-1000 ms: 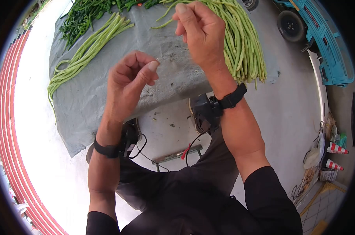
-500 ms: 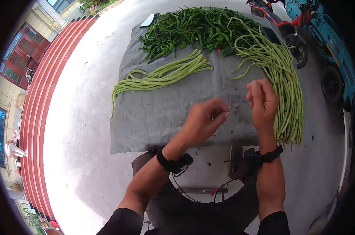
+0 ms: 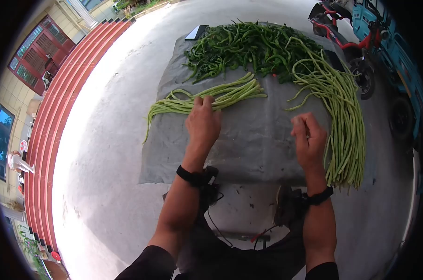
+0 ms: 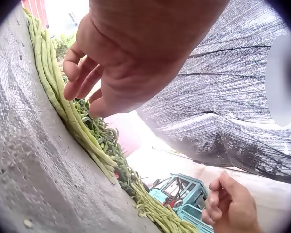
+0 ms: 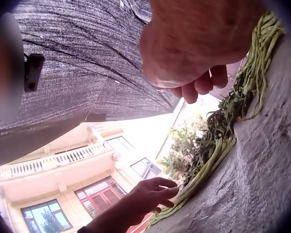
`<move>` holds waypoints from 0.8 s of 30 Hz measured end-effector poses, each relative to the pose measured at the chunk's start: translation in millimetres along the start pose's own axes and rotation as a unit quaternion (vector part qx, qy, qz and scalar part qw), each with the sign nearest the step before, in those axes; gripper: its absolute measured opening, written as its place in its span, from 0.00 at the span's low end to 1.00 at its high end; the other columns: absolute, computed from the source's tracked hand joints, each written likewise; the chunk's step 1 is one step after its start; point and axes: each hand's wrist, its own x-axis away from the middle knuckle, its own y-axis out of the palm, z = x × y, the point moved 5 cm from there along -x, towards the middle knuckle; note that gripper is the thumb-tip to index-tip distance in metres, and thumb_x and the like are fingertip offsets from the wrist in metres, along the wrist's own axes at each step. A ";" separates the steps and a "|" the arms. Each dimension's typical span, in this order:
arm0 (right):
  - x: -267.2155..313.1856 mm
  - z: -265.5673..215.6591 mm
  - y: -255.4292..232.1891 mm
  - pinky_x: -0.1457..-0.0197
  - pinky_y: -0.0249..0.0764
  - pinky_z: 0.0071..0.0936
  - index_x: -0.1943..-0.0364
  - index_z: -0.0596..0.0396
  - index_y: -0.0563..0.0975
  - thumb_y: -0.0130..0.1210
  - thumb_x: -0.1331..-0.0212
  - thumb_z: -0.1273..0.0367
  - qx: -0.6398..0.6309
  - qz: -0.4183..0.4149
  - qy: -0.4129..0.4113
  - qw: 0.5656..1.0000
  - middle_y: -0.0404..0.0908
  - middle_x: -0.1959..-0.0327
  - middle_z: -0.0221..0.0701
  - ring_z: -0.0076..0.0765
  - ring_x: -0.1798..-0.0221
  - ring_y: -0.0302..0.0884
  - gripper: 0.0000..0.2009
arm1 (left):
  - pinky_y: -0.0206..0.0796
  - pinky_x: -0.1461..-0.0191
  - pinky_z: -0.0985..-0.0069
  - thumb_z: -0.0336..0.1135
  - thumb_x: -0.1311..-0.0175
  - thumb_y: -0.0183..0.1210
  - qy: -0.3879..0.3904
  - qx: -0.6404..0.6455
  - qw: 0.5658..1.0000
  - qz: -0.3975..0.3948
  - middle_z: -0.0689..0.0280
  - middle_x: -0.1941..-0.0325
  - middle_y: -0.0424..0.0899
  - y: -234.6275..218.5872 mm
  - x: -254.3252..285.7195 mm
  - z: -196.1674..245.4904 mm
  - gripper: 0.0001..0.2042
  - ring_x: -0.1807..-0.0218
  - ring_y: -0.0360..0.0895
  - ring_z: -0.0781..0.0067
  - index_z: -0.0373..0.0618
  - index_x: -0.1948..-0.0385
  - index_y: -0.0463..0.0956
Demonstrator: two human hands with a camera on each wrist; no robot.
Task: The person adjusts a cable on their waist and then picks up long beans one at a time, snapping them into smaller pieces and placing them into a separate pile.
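Observation:
My left hand [image 3: 203,122] is over the small bundle of long beans [image 3: 237,93] on the grey sheet [image 3: 230,154]. In the left wrist view its loosely bent fingers [image 4: 82,80] overlap the beans and hold nothing. Farther right, my right hand [image 3: 309,142] hovers above the sheet with loosely curled fingers and nothing visible in them. Beside it lies the large pile of long beans [image 3: 346,126], running down the sheet's right side.
A heap of green peppers [image 3: 253,46] covers the far part of the sheet, with a flat dark-edged object [image 3: 196,32] at its left corner. Red steps [image 3: 64,102] rise at left. A turquoise three-wheeler [image 3: 398,70] stands at right.
The head view has tilted up and shifted, bringing the whole sheet into sight. My left hand has moved forward and left, from near my right hand to the small bean bundle. My right hand stays beside the large pile.

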 end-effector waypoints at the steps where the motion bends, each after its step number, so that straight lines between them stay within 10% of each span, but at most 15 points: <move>1: -0.3 -0.4 0.7 0.71 0.66 0.24 0.65 0.58 0.78 0.57 0.22 0.68 -0.001 0.001 -0.002 1.000 0.76 0.79 0.26 0.18 0.76 0.70 0.11 | 0.77 0.49 0.51 0.31 0.36 0.67 0.000 -0.013 1.000 0.021 0.57 0.45 0.82 -3.8 -2.5 -1.1 0.16 0.48 0.85 0.45 0.47 0.47 0.80; 24: 2.8 6.3 8.9 0.71 0.62 0.29 0.66 0.58 0.77 0.57 0.22 0.68 0.018 -0.037 0.006 0.999 0.71 0.80 0.27 0.20 0.77 0.65 0.12 | 0.76 0.53 0.46 0.27 0.36 0.58 0.051 -0.052 0.996 0.042 0.56 0.51 0.81 22.0 -17.7 -23.8 0.08 0.52 0.85 0.41 0.46 0.57 0.81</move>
